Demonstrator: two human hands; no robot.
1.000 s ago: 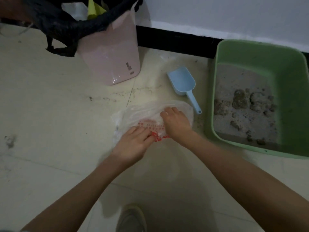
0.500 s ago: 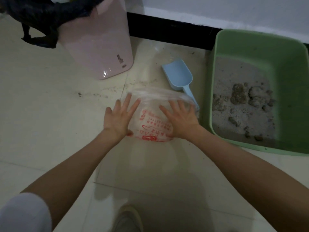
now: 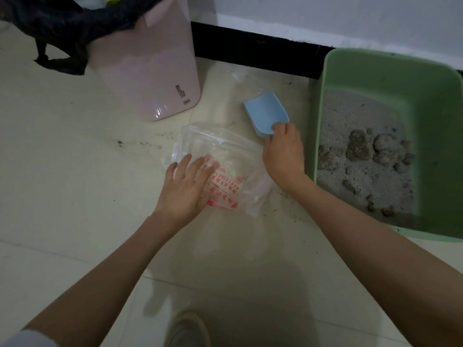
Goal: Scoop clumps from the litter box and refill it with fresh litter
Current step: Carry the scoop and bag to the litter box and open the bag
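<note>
A green litter box [image 3: 328, 101] stands on the floor at the right, holding grey litter with several dark clumps [image 3: 358, 146]. A light blue scoop [image 3: 265, 111] lies just left of it. My right hand [image 3: 283, 154] covers the scoop's handle, fingers curled round it at the base of the bowl. A clear plastic bag with red print [image 3: 225, 166] lies flat on the floor. My left hand [image 3: 184, 186] rests flat on the bag with straight fingers.
A pink bin [image 3: 150, 71] lined with a black bag [image 3: 65, 23] stands at the back left. A black skirting board [image 3: 255, 53] runs along the white wall. Litter crumbs dot the tiles near the box. My shoe [image 3: 188, 329] shows at the bottom.
My right hand has left the bag and moved right and forward onto the scoop's handle. My left hand stays flat on the bag, now nearer its middle.
</note>
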